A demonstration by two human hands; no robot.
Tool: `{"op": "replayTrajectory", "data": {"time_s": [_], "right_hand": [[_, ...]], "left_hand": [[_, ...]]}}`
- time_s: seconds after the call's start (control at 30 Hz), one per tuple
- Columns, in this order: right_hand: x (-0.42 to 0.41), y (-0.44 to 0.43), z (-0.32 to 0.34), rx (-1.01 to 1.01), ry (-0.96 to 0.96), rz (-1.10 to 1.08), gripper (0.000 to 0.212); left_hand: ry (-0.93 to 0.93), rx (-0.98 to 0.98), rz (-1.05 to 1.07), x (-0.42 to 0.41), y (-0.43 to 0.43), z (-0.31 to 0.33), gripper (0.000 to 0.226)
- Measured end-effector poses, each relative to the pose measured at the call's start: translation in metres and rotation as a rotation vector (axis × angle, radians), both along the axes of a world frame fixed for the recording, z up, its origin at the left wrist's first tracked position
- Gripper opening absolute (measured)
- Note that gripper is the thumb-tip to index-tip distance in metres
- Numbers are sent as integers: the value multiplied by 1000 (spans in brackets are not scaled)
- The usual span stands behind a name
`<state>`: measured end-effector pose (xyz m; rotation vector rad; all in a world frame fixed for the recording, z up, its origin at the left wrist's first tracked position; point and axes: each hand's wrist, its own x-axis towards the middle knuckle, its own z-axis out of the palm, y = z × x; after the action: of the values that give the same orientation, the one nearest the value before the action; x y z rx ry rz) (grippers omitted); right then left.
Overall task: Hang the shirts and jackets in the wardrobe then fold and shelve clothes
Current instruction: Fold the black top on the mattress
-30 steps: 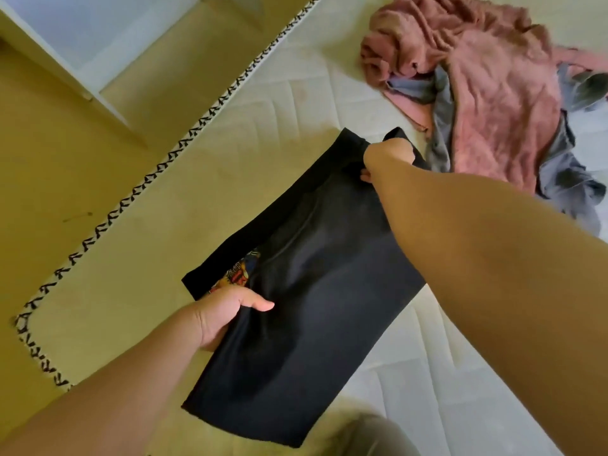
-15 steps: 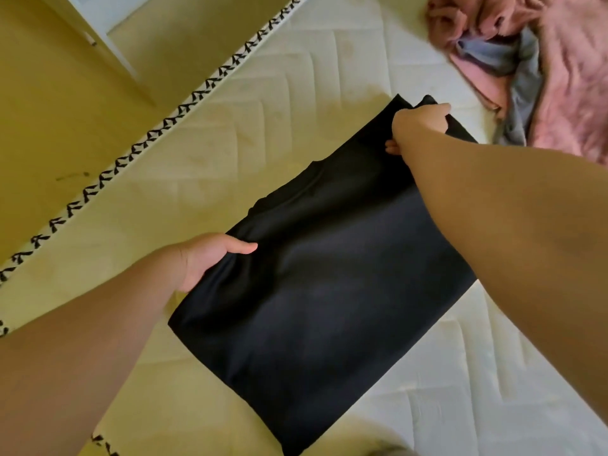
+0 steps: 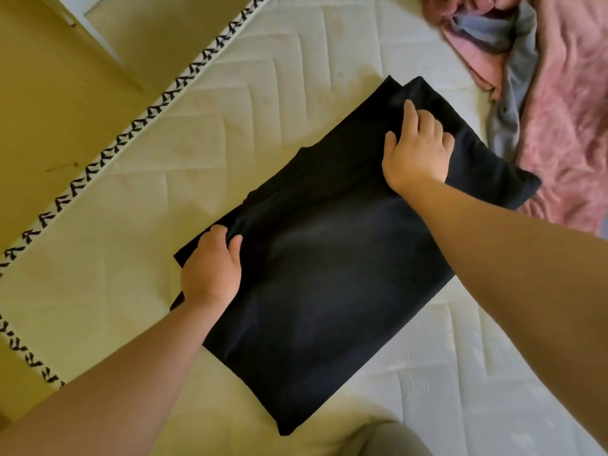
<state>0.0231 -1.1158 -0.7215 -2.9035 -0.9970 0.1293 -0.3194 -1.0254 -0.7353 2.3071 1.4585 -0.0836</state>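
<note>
The black folded cloth garment (image 3: 329, 291) lies flat on the cream quilted mattress (image 3: 197, 143), a long rectangle set slantwise across the bed, its far corner just beside the heap of pink and grey clothes (image 3: 566, 110) and seemingly lapping its edge. The left hand (image 3: 210, 274) sits at the near left edge with the thumb on top and the fingers curled over the border, so it appears to pinch the layers there. The right hand (image 3: 418, 156) rests on the far end, fingers spread and lightly bent, pressing the cloth down without gripping it. The fabric looks thin, limp and light, with a slight sheen (likely a smooth knit, though the weave is too dark to read). It should drape and sag the moment it leaves the bed, and the stacked layers could slide over one another. It is best taken at the folded edges or corners, where all the layers can be pinched together, or carried flat with a palm under the middle. A one-handed lift from a single corner would probably undo the fold.
</note>
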Motion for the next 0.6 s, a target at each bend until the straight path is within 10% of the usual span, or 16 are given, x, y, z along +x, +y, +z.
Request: {"op": "replayTrajectory", "data": {"time_s": [0.37, 0.6], "right_hand": [[12, -25, -34, 164, 212, -22, 69], [-11, -99, -25, 190, 121, -262, 62]], "left_hand": [[4, 160, 150, 30, -10, -15, 35], [-202, 264, -641, 186, -30, 18, 51]]}}
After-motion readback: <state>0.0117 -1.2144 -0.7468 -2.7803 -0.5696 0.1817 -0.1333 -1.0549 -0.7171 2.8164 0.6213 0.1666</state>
